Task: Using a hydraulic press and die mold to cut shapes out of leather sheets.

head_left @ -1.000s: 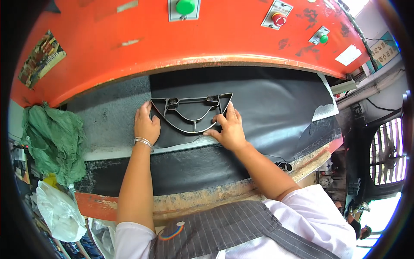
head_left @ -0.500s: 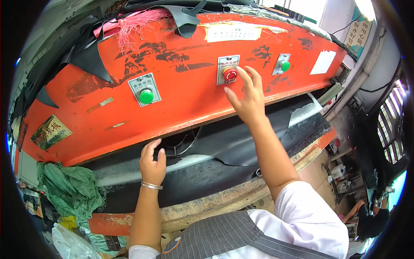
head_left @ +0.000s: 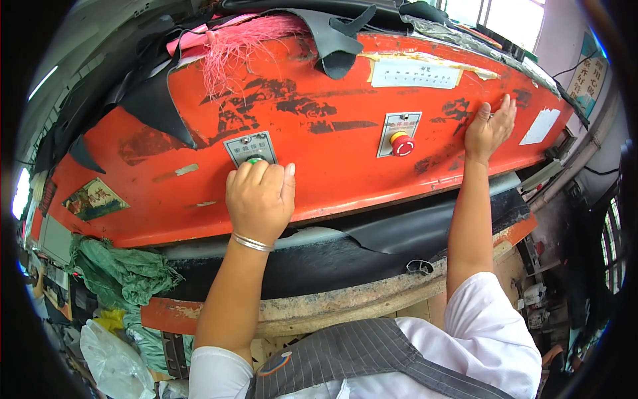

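- Head view: the left hand (head_left: 259, 199) was seen laid over the green button (head_left: 254, 160) on the orange machine front (head_left: 319, 100), fingers curled close together and holding nothing; a silver bangle (head_left: 251, 243) was worn at its wrist.
- The right hand (head_left: 488, 128) was pressed flat against the same front, fingers spread, empty, just right of the red button (head_left: 401, 145).
- Black sheet material (head_left: 412, 233) was seen lying under the machine front, on the worn table edge (head_left: 332, 306).
- Green cloth (head_left: 119, 272) and a clear plastic bag (head_left: 113, 362) were seen at lower left.
- Pink threads (head_left: 232, 46) and dark scraps (head_left: 339, 40) were seen lying on top of the machine.
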{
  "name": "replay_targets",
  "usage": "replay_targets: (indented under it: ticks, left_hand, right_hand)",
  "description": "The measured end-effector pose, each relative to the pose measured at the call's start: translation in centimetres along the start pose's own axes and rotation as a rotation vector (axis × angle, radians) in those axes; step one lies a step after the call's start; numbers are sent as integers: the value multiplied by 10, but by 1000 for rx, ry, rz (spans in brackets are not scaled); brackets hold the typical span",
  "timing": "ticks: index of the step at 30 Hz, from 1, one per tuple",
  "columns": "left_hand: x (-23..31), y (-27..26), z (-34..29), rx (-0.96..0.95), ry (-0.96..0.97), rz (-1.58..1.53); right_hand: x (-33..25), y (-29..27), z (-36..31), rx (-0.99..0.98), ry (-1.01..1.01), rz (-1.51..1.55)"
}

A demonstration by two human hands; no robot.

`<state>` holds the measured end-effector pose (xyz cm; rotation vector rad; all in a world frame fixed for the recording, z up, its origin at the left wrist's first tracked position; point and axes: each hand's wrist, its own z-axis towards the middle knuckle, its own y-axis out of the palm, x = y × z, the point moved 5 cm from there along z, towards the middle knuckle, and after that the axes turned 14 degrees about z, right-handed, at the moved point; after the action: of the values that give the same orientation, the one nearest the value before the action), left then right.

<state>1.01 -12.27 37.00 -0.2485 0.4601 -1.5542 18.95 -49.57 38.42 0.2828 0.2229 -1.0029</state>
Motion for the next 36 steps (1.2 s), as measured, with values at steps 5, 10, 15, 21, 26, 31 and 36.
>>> replay_targets:
  ticks: [5, 10, 15, 21, 26, 31, 36]
  left_hand:
    - [1, -1, -4, -59, 9, -35]
    - [1, -4, -2, -103, -9, -62]
    - [-3, -12, -25, -265, -127, -313]
    - [21, -43, -163, -736, -239, -318]
    - [31, -81, -219, -777, -370, -279]
    - [39, -87, -228, -767, -362, -161]
    - [43, -82, -227, -743, -376, -93]
  right_hand:
    - [2, 3, -10, -69, -1, 41]
    - [3, 2, -6, -116, 10, 76]
    - [-20, -20, -64, -286, -19, 160]
    - [-134, -115, -190, -1076, 33, 614]
    - [-215, -153, -215, -1587, -162, 867]
    - [-256, -168, -257, -1702, -252, 866]
    - [-257, -163, -263, -1679, -178, 660]
